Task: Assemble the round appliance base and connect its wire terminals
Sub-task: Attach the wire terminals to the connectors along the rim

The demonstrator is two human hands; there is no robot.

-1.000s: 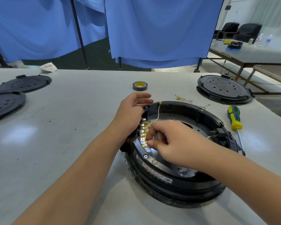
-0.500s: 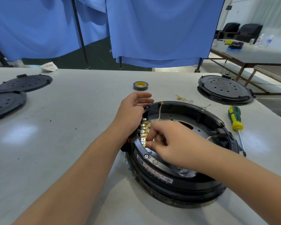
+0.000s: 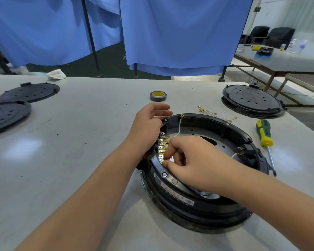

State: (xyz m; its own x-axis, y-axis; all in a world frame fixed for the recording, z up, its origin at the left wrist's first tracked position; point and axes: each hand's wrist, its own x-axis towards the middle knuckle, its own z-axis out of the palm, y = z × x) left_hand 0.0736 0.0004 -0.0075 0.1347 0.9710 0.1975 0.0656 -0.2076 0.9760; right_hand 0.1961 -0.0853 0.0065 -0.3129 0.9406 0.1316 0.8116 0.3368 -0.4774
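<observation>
1. Where the pale, matte table (image 3: 80, 142) runs nearest the camera: round black plastic base (image 3: 198, 205), ring-shaped, open on top, grey perforated metal floor inside.
2. Along its left inner wall: row of shiny metal tabs with brass-coloured terminals (image 3: 161, 145); thin white wire (image 3: 179, 126) rising to a brass eyelet at the far rim.
3. On the near rim: white label with red print, too small to read.
4. Left hand (image 3: 149, 124): resting against the base's left outer rim, fingers straight and together, pointing right, gripping nothing visible.
5. Right hand (image 3: 194, 160): fingers curled, thumb and forefinger pinching at the lowest terminal of the row; pinched piece mostly hidden.
6. Elsewhere on the table: roll of black tape (image 3: 158, 96) with yellow core, loose brass-tipped wires (image 3: 216, 115), green-and-yellow screwdriver (image 3: 264, 134), flat black perforated discs at left (image 3: 28, 92) and far right (image 3: 252, 100).
7. Behind: blue cloth curtains (image 3: 179, 33) on dark poles.
</observation>
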